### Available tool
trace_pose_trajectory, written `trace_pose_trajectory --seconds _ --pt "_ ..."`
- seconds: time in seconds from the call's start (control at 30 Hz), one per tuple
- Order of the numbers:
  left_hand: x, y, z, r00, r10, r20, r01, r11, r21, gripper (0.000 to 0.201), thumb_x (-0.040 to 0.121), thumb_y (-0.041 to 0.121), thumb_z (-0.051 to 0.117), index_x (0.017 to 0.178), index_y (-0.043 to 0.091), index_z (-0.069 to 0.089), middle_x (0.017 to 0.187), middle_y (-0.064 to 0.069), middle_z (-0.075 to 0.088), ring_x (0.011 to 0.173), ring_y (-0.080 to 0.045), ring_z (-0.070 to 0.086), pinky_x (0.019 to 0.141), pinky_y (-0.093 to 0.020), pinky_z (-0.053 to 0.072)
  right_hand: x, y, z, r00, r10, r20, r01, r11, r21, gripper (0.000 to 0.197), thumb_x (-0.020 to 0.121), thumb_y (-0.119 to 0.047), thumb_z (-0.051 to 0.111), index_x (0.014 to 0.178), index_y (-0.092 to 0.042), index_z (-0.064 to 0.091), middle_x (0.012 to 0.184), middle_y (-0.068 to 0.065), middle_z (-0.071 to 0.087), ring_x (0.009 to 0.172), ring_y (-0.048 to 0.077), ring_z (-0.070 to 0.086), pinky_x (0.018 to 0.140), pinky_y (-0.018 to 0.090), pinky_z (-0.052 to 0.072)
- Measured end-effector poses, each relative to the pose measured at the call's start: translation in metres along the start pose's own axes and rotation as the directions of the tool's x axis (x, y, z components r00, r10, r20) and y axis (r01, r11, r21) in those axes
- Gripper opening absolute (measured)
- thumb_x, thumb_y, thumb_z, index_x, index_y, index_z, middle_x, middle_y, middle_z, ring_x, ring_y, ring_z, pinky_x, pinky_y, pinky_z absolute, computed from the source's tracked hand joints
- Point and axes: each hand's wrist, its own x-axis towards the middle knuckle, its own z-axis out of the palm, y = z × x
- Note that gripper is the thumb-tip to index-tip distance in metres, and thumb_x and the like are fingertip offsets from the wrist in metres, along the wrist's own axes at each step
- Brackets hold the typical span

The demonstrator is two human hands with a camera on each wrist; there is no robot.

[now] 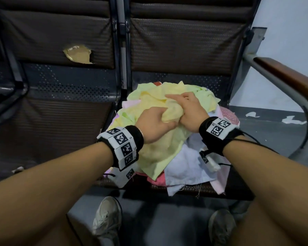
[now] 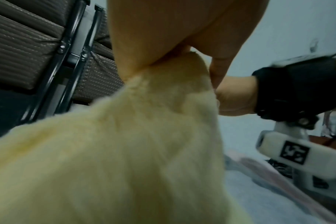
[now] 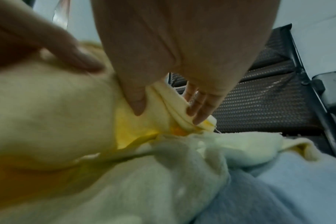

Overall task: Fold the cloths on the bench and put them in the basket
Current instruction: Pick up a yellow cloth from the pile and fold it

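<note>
A heap of cloths (image 1: 181, 157) in yellow, green, pink and pale blue lies on the right seat of the bench (image 1: 60, 125). On top is a pale yellow cloth (image 1: 171, 110), bunched up between both hands. My left hand (image 1: 153, 123) grips a fistful of it from the left. My right hand (image 1: 188, 110) pinches the same cloth from the right, forefinger stretched out over the heap. In the left wrist view the yellow cloth (image 2: 134, 151) hangs from my left hand (image 2: 163, 37). In the right wrist view my right hand (image 3: 182, 45) has thumb and fingers closed on a fold of the yellow cloth (image 3: 48, 106). No basket is in view.
The left seat is bare dark mesh, with a torn patch (image 1: 78, 54) in its backrest. A wooden armrest (image 1: 288, 77) on a metal frame runs along the right of the heap. A pale blue cloth (image 1: 187, 166) hangs over the seat's front edge. My shoes (image 1: 107, 217) stand on the floor below.
</note>
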Motion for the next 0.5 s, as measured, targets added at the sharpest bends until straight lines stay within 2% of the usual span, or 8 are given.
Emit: trace_pose_trajectory --seconds 0.07,0.13,0.2,0.27,0.33,0.4,0.47,0.5 --pt "-0.003 -0.003 -0.002 1.000 0.001 0.028 -0.002 1.000 0.018 0.010 0.081 0.039 0.071 0.077 0.032 0.064 0.072 0.012 0.064 0.071 -0.010 0.060 0.063 -0.029 0.042 0.002 0.005 -0.003 0.999 -0.012 0.036 0.019 0.982 -0.188 0.036 0.083 -0.015 0.068 0.115 -0.029 0.069 0.134 0.004 0.051 0.128 0.030 0.043 0.106 0.037 0.039" --pt "-0.002 -0.012 -0.007 0.999 -0.036 -0.006 0.036 0.996 0.087 0.010 0.083 0.035 0.071 0.082 0.033 0.061 0.074 0.014 0.060 0.074 -0.012 0.059 0.063 -0.026 0.037 0.000 0.005 -0.013 0.999 -0.005 -0.054 -0.009 0.966 -0.259 0.017 0.081 -0.019 0.068 0.097 -0.019 0.073 0.111 0.004 0.066 0.115 0.035 0.053 0.096 0.040 0.045" --pt "-0.001 -0.023 -0.014 0.993 -0.092 -0.080 0.102 0.985 0.140 0.020 0.084 0.033 0.071 0.098 0.027 0.059 0.081 0.008 0.061 0.078 -0.015 0.057 0.061 -0.028 0.037 -0.005 0.005 -0.029 0.980 0.024 -0.198 -0.067 0.974 -0.217 0.014 0.079 -0.022 0.069 0.090 -0.014 0.074 0.096 0.006 0.070 0.104 0.035 0.057 0.088 0.043 0.048" --pt "0.002 -0.032 -0.019 0.983 -0.125 -0.133 0.145 0.978 0.153 0.022 0.085 0.029 0.070 0.097 0.025 0.052 0.082 0.000 0.064 0.078 -0.020 0.058 0.058 -0.029 0.039 -0.010 0.005 -0.042 0.963 0.040 -0.266 -0.088 0.981 -0.170 0.017 0.076 -0.027 0.073 0.087 -0.015 0.069 0.092 0.006 0.070 0.096 0.033 0.059 0.083 0.044 0.050" --pt "0.007 -0.036 -0.024 0.974 -0.133 -0.182 0.163 0.973 0.161 0.018 0.085 0.028 0.065 0.089 0.027 0.048 0.084 -0.005 0.066 0.081 -0.027 0.059 0.062 -0.032 0.040 -0.019 0.002 -0.050 0.980 0.068 -0.188 -0.090 0.990 -0.108 0.028 0.073 -0.034 0.078 0.086 -0.020 0.057 0.090 0.004 0.066 0.089 0.029 0.059 0.077 0.043 0.052" --pt "0.013 -0.036 -0.029 0.953 -0.167 -0.254 0.204 0.971 0.127 0.016 0.083 0.027 0.061 0.082 0.027 0.045 0.081 -0.002 0.065 0.079 -0.028 0.059 0.064 -0.034 0.044 -0.028 0.001 -0.053 0.997 0.079 -0.023 -0.081 0.991 -0.103 0.035 0.075 -0.039 0.079 0.092 -0.026 0.052 0.092 0.001 0.065 0.088 0.025 0.059 0.075 0.039 0.051" --pt "0.018 -0.034 -0.031 0.942 -0.190 -0.276 0.227 0.968 0.110 0.021 0.079 0.028 0.065 0.080 0.026 0.044 0.079 -0.001 0.064 0.078 -0.027 0.060 0.063 -0.034 0.045 -0.037 0.003 -0.051 0.994 0.068 0.084 -0.053 0.985 -0.162 0.031 0.080 -0.050 0.075 0.095 -0.029 0.058 0.090 -0.005 0.065 0.086 0.018 0.059 0.068 0.031 0.045" --pt "0.019 -0.031 -0.029 0.954 -0.191 -0.231 0.222 0.968 0.116 0.027 0.076 0.032 0.071 0.082 0.026 0.045 0.081 0.000 0.065 0.079 -0.025 0.060 0.062 -0.033 0.045 -0.041 0.002 -0.050 0.994 0.056 0.090 -0.038 0.982 -0.186 0.031 0.082 -0.055 0.072 0.093 -0.028 0.064 0.087 -0.008 0.066 0.083 0.015 0.059 0.064 0.026 0.043"
